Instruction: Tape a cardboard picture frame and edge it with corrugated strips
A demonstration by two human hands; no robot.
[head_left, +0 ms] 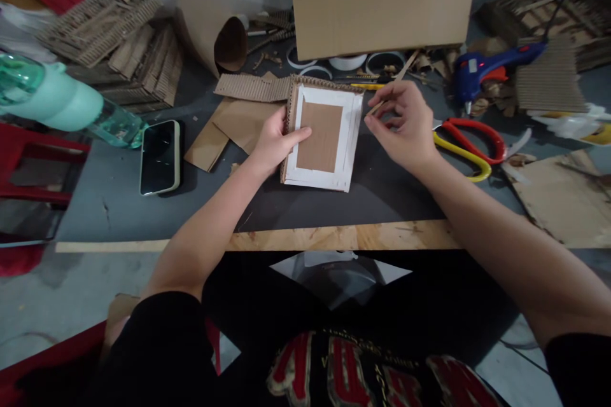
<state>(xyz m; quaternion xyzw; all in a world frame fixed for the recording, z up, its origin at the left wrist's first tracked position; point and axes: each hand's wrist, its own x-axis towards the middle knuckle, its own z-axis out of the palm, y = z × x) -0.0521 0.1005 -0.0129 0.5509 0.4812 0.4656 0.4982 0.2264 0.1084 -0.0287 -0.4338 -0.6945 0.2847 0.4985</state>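
Note:
A cardboard frame (pixel 351 140) with a white face and a brown centre is tilted up over the dark table. My left hand (pixel 279 140) grips its left side, with the thumb lying on the white face. Corrugated strips line the frame's top and left edges. Just right of the frame, my right hand (pixel 398 121) pinches a thin brown strip (pixel 377 108) between thumb and fingertips. A corrugated cardboard strip (pixel 252 87) and flat cardboard pieces (pixel 245 119) lie to the left, behind my left hand.
A phone (pixel 160 158) and a green bottle (pixel 71 98) are at the left. Scissors (pixel 496 140) and a blue glue gun (pixel 496 70) lie right of my right hand. Tape rolls (pixel 346 62) and scraps sit behind, below a large cardboard sheet (pixel 382 0). Corrugated stacks (pixel 138 63) stand back left.

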